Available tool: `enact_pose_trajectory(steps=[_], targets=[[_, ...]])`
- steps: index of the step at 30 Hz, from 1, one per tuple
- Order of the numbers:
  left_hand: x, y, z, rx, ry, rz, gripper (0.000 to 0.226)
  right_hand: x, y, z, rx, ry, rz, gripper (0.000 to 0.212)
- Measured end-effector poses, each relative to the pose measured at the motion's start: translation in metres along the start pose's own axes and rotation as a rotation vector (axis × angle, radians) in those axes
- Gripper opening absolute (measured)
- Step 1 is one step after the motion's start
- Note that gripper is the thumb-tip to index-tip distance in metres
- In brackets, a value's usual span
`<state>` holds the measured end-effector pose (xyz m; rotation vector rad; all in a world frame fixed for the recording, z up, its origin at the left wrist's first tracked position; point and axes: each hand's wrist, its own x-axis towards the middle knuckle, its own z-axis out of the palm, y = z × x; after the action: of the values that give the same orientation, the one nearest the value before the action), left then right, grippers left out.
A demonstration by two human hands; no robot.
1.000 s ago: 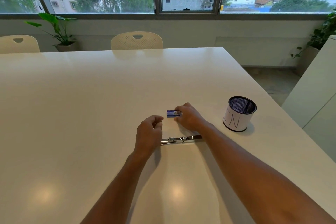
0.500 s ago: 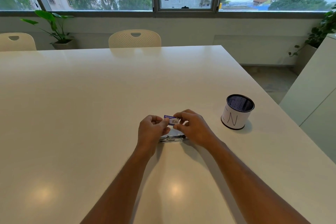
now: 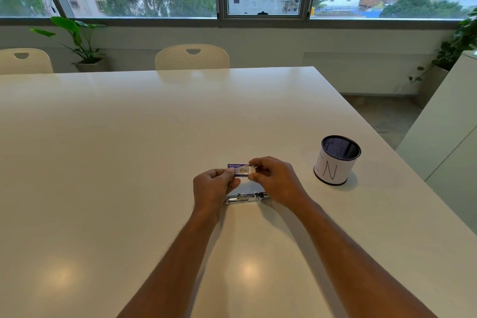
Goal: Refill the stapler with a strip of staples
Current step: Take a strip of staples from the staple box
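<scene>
A small purple staple box [image 3: 238,170] is held just above the white table [image 3: 129,150], between both hands. My left hand [image 3: 213,187] pinches the box's left end. My right hand [image 3: 275,179] grips its right end, where a pale inner tray sticks out a little. The metal stapler [image 3: 244,197] lies flat on the table right under and between my hands, partly hidden by them. No loose strip of staples is visible.
A black mesh pen cup [image 3: 336,160] wrapped in white paper marked "N" stands to the right of my hands. Cream chairs [image 3: 192,57] stand at the far edge, potted plants by the window. A white cabinet [image 3: 449,142] is beside the table's right edge.
My right hand lifted the box off the table and brought it nearer; my left hand came up and took its left end. The inner tray now shows at the right end.
</scene>
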<state>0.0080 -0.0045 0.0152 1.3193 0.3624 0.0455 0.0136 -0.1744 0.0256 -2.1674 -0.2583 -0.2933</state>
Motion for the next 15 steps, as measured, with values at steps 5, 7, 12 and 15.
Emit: enact_pose_trajectory(steps=[5, 7, 12, 15], targets=[[0.0000, 0.0001, 0.0006, -0.030, 0.002, 0.005, 0.009, 0.0005, 0.0002, -0.0011, 0.021, 0.042, 0.031, 0.017], [-0.0008, 0.0001, 0.0009, -0.032, 0.002, 0.007, 0.009, 0.0007, -0.0003, -0.0017, 0.024, 0.055, 0.034, 0.016], [-0.0034, 0.0012, 0.0022, -0.055, 0.009, 0.015, 0.010, 0.0016, -0.0027, -0.0016, -0.038, 0.069, -0.038, 0.020], [-0.0058, 0.0004, 0.0033, -0.026, 0.014, 0.034, 0.011, 0.0029, -0.0043, -0.0012, -0.066, 0.067, -0.079, 0.021]])
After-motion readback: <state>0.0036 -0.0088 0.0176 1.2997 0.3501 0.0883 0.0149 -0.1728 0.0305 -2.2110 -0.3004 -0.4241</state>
